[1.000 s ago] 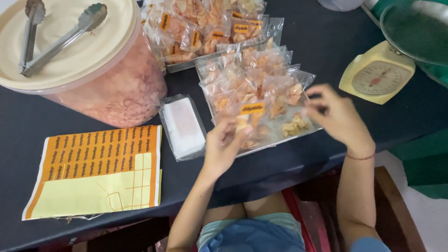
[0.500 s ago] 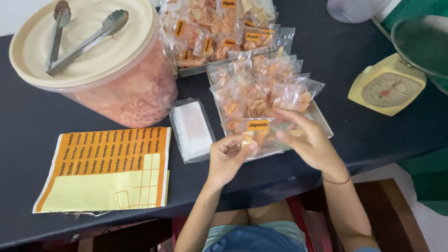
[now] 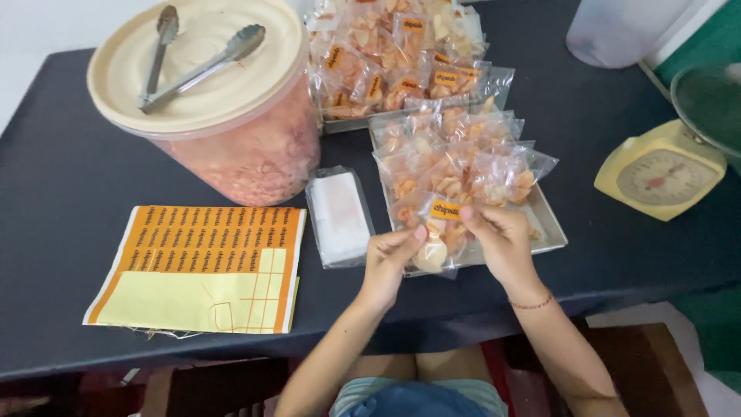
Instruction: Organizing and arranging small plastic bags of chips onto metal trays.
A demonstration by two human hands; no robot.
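both hands, left hand (image 3: 390,259) and right hand (image 3: 498,239), pinch one snack bag (image 3: 437,235) at the near end of the metal tray (image 3: 549,232). the tray sits on a black table (image 3: 69,170), sticker sheet (image 3: 202,266) off to its left, yellow scale (image 3: 656,176) to its right, big lidded tub (image 3: 224,100) behind-left.

Bare forearms as I see them, no sleeves, thin red cord bracelet (image 3: 532,303) at right wrist, pale teal shirt hem, blue shorts

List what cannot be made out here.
All head view:
- Scale pan: cut by the right edge.
- Plastic jug: top cut by the upper edge.
- Snack bag between left hand and right hand: lower part hidden by fingers.
- Sticker sheet: print too small.
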